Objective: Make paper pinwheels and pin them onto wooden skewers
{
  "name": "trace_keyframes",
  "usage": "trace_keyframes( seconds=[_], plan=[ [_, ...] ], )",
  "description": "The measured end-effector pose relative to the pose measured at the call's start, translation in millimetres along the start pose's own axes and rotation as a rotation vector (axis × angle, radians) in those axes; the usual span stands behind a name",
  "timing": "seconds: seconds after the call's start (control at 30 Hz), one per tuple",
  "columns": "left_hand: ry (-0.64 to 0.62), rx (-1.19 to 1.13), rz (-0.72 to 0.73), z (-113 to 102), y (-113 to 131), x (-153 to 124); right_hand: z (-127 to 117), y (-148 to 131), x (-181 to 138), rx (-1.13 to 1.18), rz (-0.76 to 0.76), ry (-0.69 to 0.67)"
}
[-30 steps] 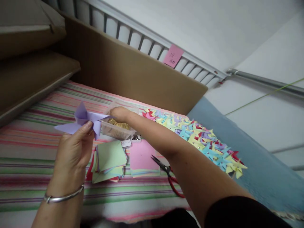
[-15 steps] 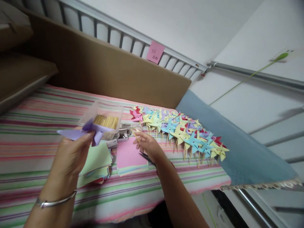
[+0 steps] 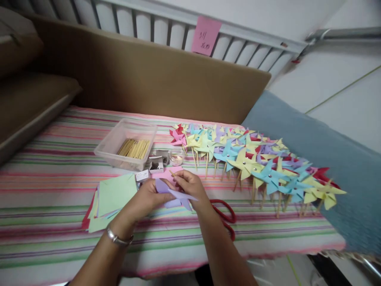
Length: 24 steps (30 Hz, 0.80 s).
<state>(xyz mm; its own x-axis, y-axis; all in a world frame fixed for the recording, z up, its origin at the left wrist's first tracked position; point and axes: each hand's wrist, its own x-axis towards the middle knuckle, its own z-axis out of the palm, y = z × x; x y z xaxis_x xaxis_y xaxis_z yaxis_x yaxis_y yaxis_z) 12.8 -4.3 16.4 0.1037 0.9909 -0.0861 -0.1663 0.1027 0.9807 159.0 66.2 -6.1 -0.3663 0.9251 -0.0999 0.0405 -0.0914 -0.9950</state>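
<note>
My left hand point(image 3: 145, 199) holds a folded purple paper pinwheel point(image 3: 174, 194) low over the striped cloth point(image 3: 59, 222). My right hand point(image 3: 190, 186) pinches a thin wooden stick point(image 3: 172, 173) against the pinwheel's middle. Both hands meet above a pink paper stack point(image 3: 166, 173). Beyond them a clear plastic tub point(image 3: 126, 143) holds a bundle of wooden sticks point(image 3: 134, 148).
Many finished coloured pinwheels point(image 3: 247, 159) lie in rows at the right. A stack of coloured paper squares point(image 3: 111, 198) is at the left, red-handled scissors point(image 3: 224, 216) under my right wrist, small boxes point(image 3: 157, 163) and a tiny jar point(image 3: 176, 157) near the tub. A cardboard sheet point(image 3: 149, 79) stands behind.
My right hand left the tub with a stick and came to the pinwheel. My left hand lowered the purple pinwheel toward the cloth, and the view swung down and right.
</note>
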Motion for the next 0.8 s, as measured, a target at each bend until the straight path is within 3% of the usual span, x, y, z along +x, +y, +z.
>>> trace_keyframes(
  seconds=[0.23,0.8],
  plan=[
    [0.086,0.187,0.100,-2,3,-1,-3,-14,-8,0.106,-0.029,0.013],
    [0.226,0.224,0.412,-7,21,-9,4,-42,-25,-0.083,-0.224,-0.089]
  ],
)
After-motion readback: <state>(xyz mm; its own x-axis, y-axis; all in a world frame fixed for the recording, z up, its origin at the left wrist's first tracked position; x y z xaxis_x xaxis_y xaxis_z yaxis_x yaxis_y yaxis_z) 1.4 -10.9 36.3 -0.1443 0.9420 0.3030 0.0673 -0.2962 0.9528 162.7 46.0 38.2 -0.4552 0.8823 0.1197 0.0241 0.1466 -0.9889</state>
